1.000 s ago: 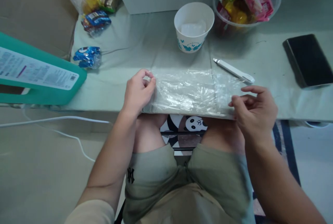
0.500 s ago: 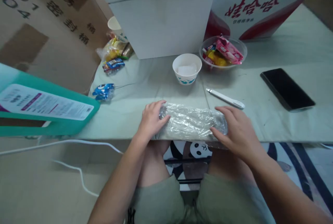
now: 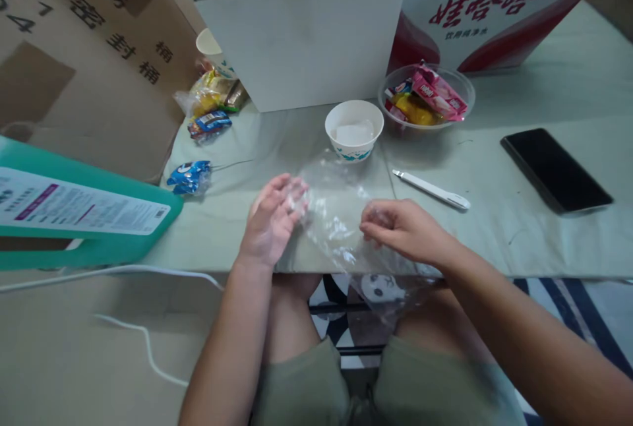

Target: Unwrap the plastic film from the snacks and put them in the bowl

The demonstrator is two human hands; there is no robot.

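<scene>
A sheet of clear plastic wrap [image 3: 336, 221] lies crumpled at the table's near edge, with part of it hanging over the edge above my knees. My left hand [image 3: 273, 220] touches its left side with fingers spread and slightly curled. My right hand [image 3: 403, 231] pinches the wrap near its middle with closed fingers. A white paper cup [image 3: 354, 129] with blue leaf print stands just behind the wrap, something pale inside it.
A white pen-like tool [image 3: 431, 189] lies right of the cup. A clear bowl of snack packets [image 3: 426, 97] and a black phone [image 3: 555, 169] sit further right. A white box [image 3: 301, 30], cardboard boxes, a teal box [image 3: 84, 215] and loose snack packets [image 3: 190, 175] stand at the back and left.
The wrap was stretched flat, then folded into a long roll under both hands, and now it is loose and bunched. My right hand moved left to its middle. The camera tilted up.
</scene>
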